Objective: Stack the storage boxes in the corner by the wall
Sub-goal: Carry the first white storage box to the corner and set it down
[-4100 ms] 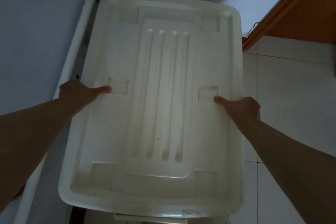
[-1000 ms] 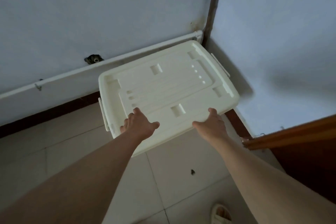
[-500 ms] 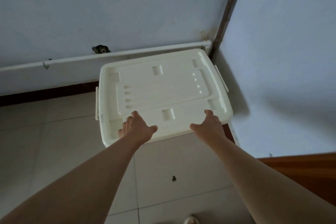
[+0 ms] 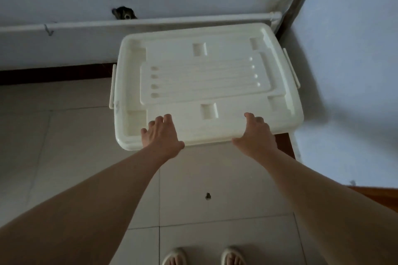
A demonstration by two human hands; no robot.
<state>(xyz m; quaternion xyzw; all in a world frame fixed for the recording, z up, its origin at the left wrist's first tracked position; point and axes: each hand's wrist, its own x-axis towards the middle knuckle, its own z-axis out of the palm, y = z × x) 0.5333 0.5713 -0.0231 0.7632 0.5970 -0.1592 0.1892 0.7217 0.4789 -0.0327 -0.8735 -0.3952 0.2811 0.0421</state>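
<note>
A white plastic storage box with a ribbed lid (image 4: 206, 64) stands in the corner, its long side along the back wall and its right end near the side wall. Only its lid and side latches show; anything beneath it is hidden. My left hand (image 4: 160, 135) rests palm down on the lid's near edge at the left, fingers relaxed. On the same edge further right lies my right hand (image 4: 255, 134), palm down with loose fingers. Neither hand curls round anything.
A white pipe (image 4: 150, 22) runs along the back wall above a dark skirting board (image 4: 53, 74), with a dark hole (image 4: 124, 13) above it. A wooden door frame (image 4: 383, 197) is at the right. The floor is pale tile (image 4: 75, 157); my slippered feet (image 4: 204, 256) stand below.
Since four seconds ago I stepped back and both hands shifted from the box's sides to its near long edge. In the last second the box has settled squarer into the corner.
</note>
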